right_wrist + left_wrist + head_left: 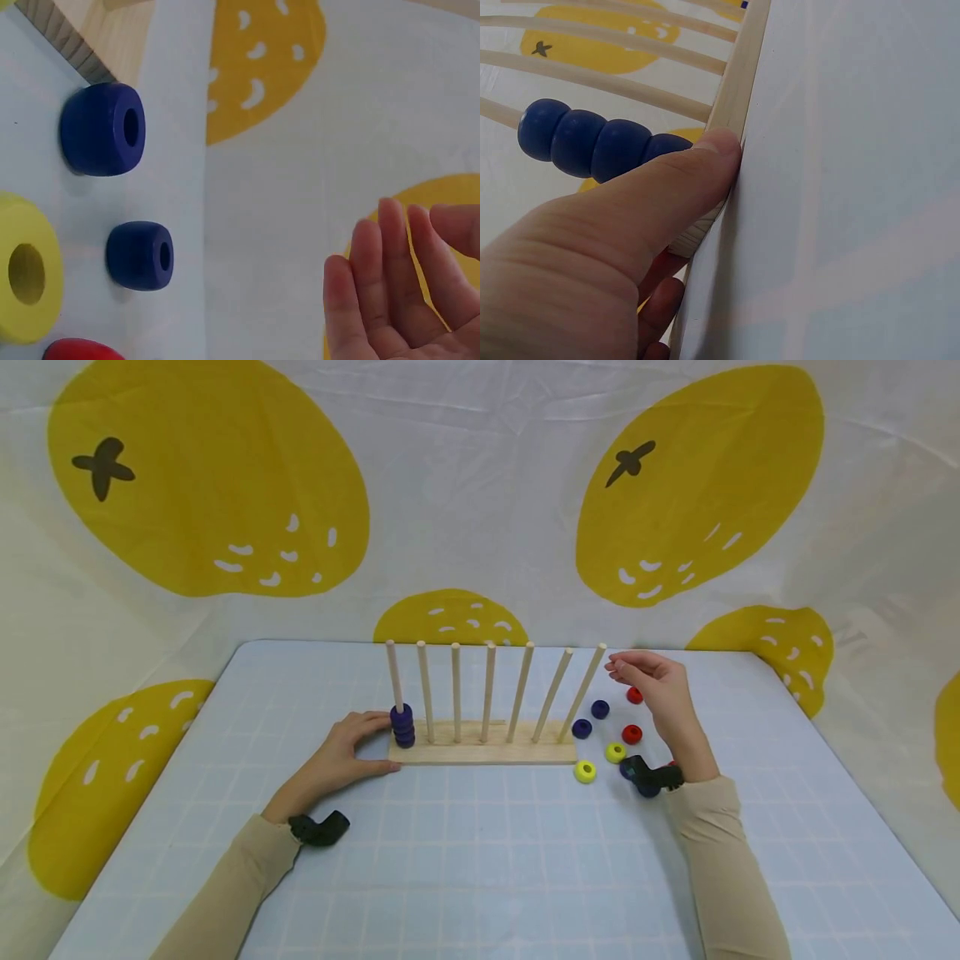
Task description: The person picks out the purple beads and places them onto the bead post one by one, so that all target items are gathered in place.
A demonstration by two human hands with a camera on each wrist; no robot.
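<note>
A wooden peg rack (pixel 487 753) stands on the table, its base carrying several upright pegs. Several dark blue beads (pixel 402 727) are stacked on its leftmost peg; in the left wrist view the blue beads (pixel 620 146) sit just past the thumb. My left hand (pixel 337 760) grips the left end of the base, thumb on the front edge and fingers behind. Beside the top of the rightmost peg (pixel 585 689), my right hand (pixel 660 693) is raised with nothing visible between its fingers. The right wrist view shows those fingers (pixel 394 262) loosely bent, the thumb close to the index finger.
Loose beads lie right of the rack: blue ones (pixel 600 709), red ones (pixel 632 734) and yellow ones (pixel 586 771). Some are partly hidden under the right wrist's black camera (pixel 652 774). A white cloth with yellow fruit prints (pixel 480 510) hangs behind the table.
</note>
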